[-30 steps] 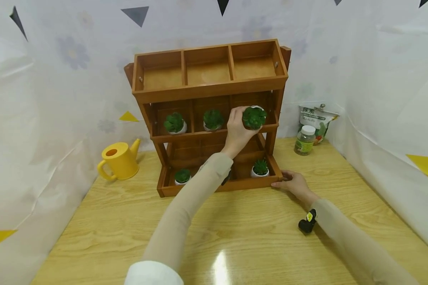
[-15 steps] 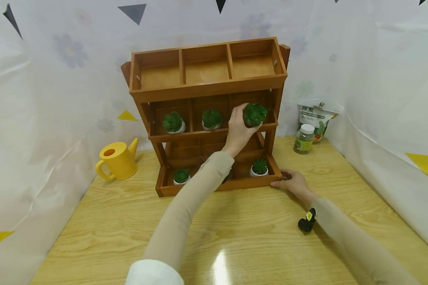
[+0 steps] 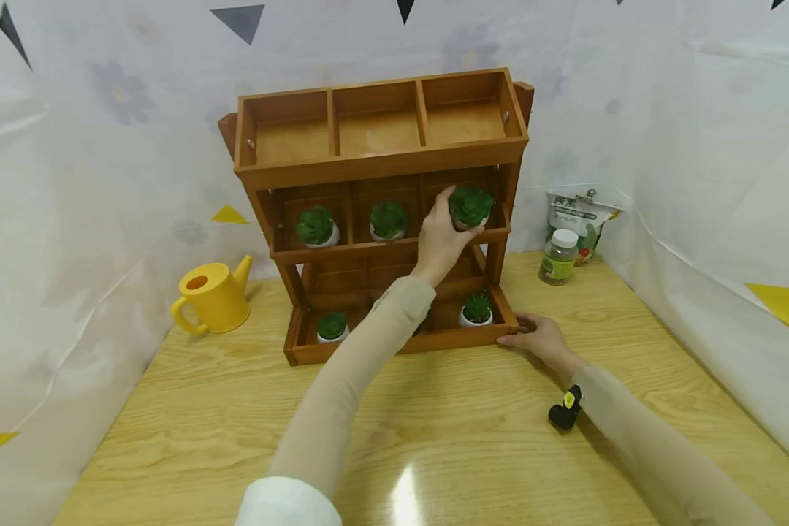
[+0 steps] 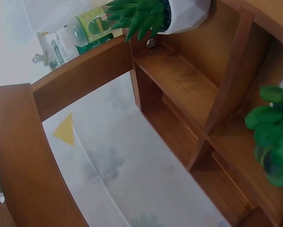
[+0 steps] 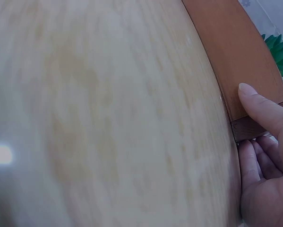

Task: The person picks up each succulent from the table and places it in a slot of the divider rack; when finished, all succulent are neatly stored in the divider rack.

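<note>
A potted succulent (image 3: 470,207) is in my left hand (image 3: 439,241), gripped by its white pot at the right compartment of the rack's middle tier. The three-tier wooden plant rack (image 3: 381,166) stands before me. My right hand (image 3: 544,340) holds the lower tier's right front corner; in the right wrist view the thumb (image 5: 259,106) lies on the front board and the fingers tuck round its end. Two more succulents, left (image 3: 316,226) and centre (image 3: 388,220), sit on the middle tier. Below are a left succulent (image 3: 332,326) and a spiky right one (image 3: 477,310). My left forearm partly hides the lower middle compartment.
A yellow watering can (image 3: 215,298) stands left of the rack. At the right back are a lidded clear jar (image 3: 559,257) and a clipped white bag (image 3: 578,215). White sheeting (image 3: 717,168) encloses the wooden table (image 3: 237,431) at the back and sides.
The succulent in my left hand has tipped more upright, its white pot now showing below the leaves. My right hand stays on the rack's corner. The head view has shifted slightly.
</note>
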### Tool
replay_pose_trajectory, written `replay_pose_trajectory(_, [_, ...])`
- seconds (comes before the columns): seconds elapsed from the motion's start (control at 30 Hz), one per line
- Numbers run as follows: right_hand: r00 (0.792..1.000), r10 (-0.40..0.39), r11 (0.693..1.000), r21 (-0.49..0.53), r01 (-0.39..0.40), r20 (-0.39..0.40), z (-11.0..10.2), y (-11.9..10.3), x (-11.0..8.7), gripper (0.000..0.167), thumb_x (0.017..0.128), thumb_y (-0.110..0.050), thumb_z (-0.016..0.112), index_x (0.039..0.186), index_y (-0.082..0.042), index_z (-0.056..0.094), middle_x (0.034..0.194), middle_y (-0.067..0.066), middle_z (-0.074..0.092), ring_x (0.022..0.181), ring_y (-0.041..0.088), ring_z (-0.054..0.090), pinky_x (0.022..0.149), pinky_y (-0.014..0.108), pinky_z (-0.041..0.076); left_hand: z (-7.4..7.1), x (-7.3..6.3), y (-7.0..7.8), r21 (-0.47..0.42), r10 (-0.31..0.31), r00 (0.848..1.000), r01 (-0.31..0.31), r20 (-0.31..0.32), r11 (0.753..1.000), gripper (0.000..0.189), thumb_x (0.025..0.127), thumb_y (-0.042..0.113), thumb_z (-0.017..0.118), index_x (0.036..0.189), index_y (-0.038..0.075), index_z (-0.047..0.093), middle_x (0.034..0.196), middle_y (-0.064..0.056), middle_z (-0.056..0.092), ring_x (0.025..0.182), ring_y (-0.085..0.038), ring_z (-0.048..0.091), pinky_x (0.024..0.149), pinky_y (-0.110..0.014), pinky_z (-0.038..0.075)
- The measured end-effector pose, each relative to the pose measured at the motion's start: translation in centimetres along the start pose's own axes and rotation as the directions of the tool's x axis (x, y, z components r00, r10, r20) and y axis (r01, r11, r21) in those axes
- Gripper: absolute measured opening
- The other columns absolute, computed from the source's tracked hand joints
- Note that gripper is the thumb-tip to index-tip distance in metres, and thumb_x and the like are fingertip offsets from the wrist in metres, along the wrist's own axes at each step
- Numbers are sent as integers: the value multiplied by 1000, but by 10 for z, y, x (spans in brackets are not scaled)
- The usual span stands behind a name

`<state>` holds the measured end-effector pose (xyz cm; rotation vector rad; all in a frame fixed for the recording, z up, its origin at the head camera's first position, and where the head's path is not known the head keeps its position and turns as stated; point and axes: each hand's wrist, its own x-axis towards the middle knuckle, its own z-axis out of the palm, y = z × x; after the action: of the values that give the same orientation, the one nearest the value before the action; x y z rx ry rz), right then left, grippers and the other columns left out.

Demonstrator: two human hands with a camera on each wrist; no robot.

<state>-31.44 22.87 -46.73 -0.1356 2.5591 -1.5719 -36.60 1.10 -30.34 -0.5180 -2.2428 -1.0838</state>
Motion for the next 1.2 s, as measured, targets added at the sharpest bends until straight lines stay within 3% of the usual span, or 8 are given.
replay_pose_trajectory(0.1, [1000, 1, 1000, 2, -1, -1, 1, 1, 1, 85, 78, -34, 80, 143, 3, 40, 142, 24, 46, 129, 38, 47, 105, 47, 41, 1, 0, 2, 22, -41, 999, 41, 13, 999, 80, 80, 28, 79, 144, 8, 35, 133, -13, 57, 114, -25, 62, 95, -34, 51])
replay_pose_trajectory(0.33, [1000, 3, 1000, 9, -3, 5, -1, 2, 1, 86, 77, -36, 81, 143, 1, 40, 141, 23, 47, 128, 38, 48, 105, 47, 40, 2, 2, 3, 59, -64, 997, 62, 32, 996, 80, 80, 33, 77, 144, 7, 35, 129, -13, 60, 108, -24, 64, 93, -34, 52])
replay_pose_trajectory(0.83, [1000, 10, 1000, 10, -10, 0, 1, 1, 1, 85, 77, -35, 81, 143, 0, 41, 141, 22, 48, 128, 37, 48, 105, 46, 40, 2, 5, 9, 97, -136, 990, 131, 46, 987, 78, 82, 35, 76, 143, 7, 36, 132, -13, 57, 114, -24, 60, 95, -34, 51])
replay_pose_trajectory(1.2, [1000, 18, 1000, 11, -18, 15, 0, -1, -2, 86, 80, -33, 79, 145, 3, 35, 144, 25, 43, 130, 39, 45, 106, 47, 40, 1, 3, 12, 128, -137, 989, 129, 55, 983, 73, 85, 32, 73, 142, 5, 37, 131, -14, 56, 115, -25, 60, 94, -35, 51])
